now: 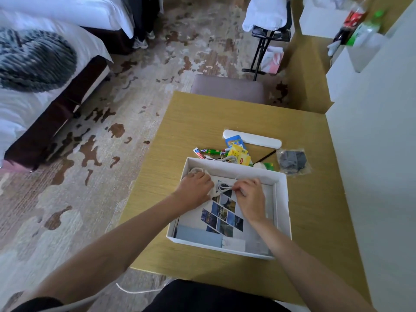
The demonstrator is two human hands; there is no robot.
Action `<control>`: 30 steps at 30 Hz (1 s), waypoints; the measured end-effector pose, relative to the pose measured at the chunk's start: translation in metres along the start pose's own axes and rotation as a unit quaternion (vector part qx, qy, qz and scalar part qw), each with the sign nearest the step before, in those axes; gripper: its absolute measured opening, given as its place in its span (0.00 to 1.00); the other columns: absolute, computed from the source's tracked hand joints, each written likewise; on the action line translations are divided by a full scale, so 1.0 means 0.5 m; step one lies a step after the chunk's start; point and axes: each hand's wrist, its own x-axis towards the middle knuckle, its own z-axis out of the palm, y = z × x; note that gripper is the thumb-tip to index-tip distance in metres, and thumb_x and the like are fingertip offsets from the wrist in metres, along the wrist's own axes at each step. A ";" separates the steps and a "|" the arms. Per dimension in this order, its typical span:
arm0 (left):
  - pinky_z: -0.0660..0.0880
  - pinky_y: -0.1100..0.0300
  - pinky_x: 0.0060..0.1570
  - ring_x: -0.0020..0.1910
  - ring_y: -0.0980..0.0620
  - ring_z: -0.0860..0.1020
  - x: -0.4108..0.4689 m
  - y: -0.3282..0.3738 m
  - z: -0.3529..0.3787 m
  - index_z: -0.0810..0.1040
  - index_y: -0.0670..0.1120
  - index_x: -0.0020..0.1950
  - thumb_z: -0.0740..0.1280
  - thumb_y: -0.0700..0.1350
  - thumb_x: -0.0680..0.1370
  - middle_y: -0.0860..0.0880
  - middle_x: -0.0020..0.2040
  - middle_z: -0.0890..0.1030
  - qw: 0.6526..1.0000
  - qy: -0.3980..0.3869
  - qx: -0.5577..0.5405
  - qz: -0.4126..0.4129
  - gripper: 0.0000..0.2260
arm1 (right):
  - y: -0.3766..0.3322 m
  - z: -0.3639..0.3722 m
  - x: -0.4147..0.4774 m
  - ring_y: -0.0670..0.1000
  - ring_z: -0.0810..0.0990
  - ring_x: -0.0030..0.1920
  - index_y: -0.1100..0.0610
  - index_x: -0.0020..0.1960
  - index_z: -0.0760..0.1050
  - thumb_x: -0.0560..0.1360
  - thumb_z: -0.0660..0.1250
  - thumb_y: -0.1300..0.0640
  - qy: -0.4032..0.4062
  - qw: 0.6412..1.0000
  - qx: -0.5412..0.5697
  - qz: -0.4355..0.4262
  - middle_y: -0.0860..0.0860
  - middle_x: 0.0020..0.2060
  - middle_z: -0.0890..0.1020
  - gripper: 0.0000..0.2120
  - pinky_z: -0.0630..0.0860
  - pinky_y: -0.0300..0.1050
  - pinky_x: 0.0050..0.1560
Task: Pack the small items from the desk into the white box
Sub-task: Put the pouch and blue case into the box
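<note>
Both forearms reach forward from the bottom edge over the near side of the worktop [315, 221], a yellow-green wood surface.

White box [282, 199] sits open on the worktop, near centre. Inside, at its near wall: a grey-blue flat piece [198, 236] and a white card [235, 245]. Floor of the box carries a sheet printed with slanted photo tiles [225, 218].

Both hands are inside the box, toward its far half. Left hand [195, 190] lies palm-down, fingers curled over a coil of pale cord [195, 171] in the far-left corner; how tight that grip is, cannot tell, the fingers hide it. Right hand [249, 197] has a narrow grip, fingertips pinched on a white cable [225, 188] that loops between the two hands, just above the photo sheet.

Beyond the box's far wall, loose on the worktop: a toothpaste tube [199, 153], a green stick packet [213, 151], yellow packets [242, 155] with a second white cable [229, 159] beside them, a blue packet [235, 141], a long white case [252, 138], a thin black stick [266, 156]. A clear bag with a dark item [292, 162] lies off to the right.

Farther: a padded stool [227, 87] at the worktop's far edge, patterned carpet [112, 131], a bed [33, 86] at left.
</note>
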 end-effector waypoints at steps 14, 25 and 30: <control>0.68 0.47 0.64 0.68 0.43 0.67 -0.028 0.000 -0.014 0.70 0.47 0.66 0.65 0.51 0.75 0.44 0.69 0.68 0.999 0.022 -0.010 0.025 0.20 | -0.021 0.007 0.010 0.52 0.79 0.44 0.60 0.49 0.79 0.72 0.68 0.67 0.011 0.986 0.058 0.155 0.54 0.51 0.77 0.07 0.73 0.42 0.43; 0.75 0.54 0.45 0.48 0.50 0.77 -0.051 0.070 0.006 0.77 0.49 0.56 0.67 0.52 0.75 0.49 0.52 0.80 0.946 -0.218 -0.166 0.174 0.12 | -0.014 -0.092 -0.104 0.41 0.77 0.43 0.48 0.54 0.80 0.69 0.71 0.40 -0.455 0.888 0.006 0.064 0.40 0.45 0.79 0.17 0.69 0.32 0.39; 0.76 0.53 0.48 0.48 0.50 0.77 -0.052 0.072 0.018 0.77 0.50 0.56 0.70 0.53 0.73 0.50 0.52 0.81 0.934 -0.270 -0.198 0.125 0.14 | -0.028 -0.092 -0.104 0.47 0.77 0.44 0.51 0.54 0.76 0.73 0.68 0.43 -0.474 0.878 -0.058 -0.036 0.49 0.48 0.81 0.16 0.71 0.37 0.39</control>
